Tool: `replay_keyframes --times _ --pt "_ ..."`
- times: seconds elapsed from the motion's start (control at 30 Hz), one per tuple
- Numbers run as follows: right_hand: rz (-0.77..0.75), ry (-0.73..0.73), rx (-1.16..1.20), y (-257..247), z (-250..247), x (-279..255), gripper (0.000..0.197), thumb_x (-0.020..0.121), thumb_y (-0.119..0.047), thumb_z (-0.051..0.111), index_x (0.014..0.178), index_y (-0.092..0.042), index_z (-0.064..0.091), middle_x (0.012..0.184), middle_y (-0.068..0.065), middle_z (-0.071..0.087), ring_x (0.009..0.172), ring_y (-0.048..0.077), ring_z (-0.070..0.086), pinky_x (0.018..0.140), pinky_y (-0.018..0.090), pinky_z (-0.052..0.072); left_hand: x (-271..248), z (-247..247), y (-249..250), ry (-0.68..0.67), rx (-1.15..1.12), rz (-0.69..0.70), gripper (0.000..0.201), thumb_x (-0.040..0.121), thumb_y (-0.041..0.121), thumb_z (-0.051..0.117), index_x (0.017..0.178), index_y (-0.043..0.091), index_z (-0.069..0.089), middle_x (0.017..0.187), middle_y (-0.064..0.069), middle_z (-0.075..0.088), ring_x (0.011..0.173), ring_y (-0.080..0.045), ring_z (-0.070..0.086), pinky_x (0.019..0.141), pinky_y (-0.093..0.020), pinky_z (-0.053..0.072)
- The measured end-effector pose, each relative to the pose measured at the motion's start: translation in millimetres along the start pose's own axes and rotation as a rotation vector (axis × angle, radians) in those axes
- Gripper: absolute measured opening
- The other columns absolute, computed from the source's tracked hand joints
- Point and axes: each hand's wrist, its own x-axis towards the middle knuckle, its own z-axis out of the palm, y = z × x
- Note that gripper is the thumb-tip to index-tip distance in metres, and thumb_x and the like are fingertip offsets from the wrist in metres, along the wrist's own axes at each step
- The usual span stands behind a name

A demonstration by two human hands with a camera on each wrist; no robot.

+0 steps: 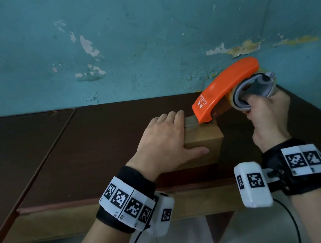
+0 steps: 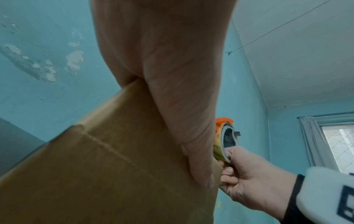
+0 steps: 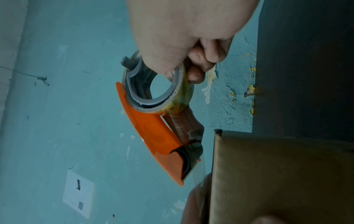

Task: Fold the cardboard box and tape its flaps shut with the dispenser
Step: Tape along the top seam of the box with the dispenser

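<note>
A small brown cardboard box (image 1: pixel 204 143) stands on the dark table (image 1: pixel 98 149). My left hand (image 1: pixel 165 139) lies flat on the box top, fingers straight and thumb stretched along the near side; the left wrist view shows that thumb on the box (image 2: pixel 114 174). My right hand (image 1: pixel 264 114) grips the orange tape dispenser (image 1: pixel 226 89) by its roll. The dispenser's nose touches the box top just right of my left fingertips. A short strip of clear tape (image 1: pixel 191 120) runs from the nose under those fingertips. The right wrist view shows the dispenser (image 3: pixel 153 131) beside the box (image 3: pixel 277 174).
The box sits near the table's front edge (image 1: pixel 104 201), towards the right end. A peeling teal wall (image 1: pixel 146 42) rises right behind the table. A second dark tabletop (image 1: pixel 17 149) joins on the left.
</note>
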Motion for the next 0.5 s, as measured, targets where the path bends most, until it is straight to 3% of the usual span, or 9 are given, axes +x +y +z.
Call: replay_keyframes --times 0.17,0.27,0.43,0.5 --pt "-0.020 0.003 -0.022 0 -4 0 0.029 0.082 0.000 0.069 0.082 -0.029 0.069 0.088 -0.004 0.077 0.087 0.010 0.076 0.076 0.028 0.059 0 1 -1 0.001 -0.004 0.007 0.110 0.082 0.088 0.050 0.159 0.012 0.031 0.146 -0.003 0.054 0.132 -0.022 0.053 0.116 -0.038 0.036" --pt "-0.019 0.017 -0.021 -1 -5 1 0.030 0.080 0.002 0.069 0.082 -0.028 0.070 0.089 -0.003 0.077 0.087 0.009 0.076 0.077 0.028 0.059 1 2 -1 -0.014 -0.005 0.014 0.115 0.083 0.089 0.048 0.164 0.012 0.021 0.150 -0.004 0.051 0.135 -0.023 0.050 0.118 -0.039 0.034" --pt "-0.049 0.070 -0.040 -7 -13 4 0.032 0.082 0.002 0.069 0.081 -0.031 0.066 0.086 -0.011 0.073 0.078 -0.008 0.071 0.067 0.011 0.054 1 5 -4 -0.027 0.004 0.016 0.118 0.083 0.089 0.044 0.167 0.014 0.011 0.148 -0.004 0.050 0.135 -0.023 0.048 0.118 -0.039 0.033" --pt "-0.092 0.054 -0.105 -8 -14 5 0.034 0.080 0.001 0.070 0.078 -0.032 0.065 0.084 -0.013 0.071 0.075 -0.011 0.069 0.067 0.010 0.053 2 6 -4 -0.029 0.005 0.015 0.117 0.083 0.090 0.044 0.167 0.014 0.011 0.148 -0.003 0.050 0.135 -0.023 0.048 0.118 -0.039 0.033"
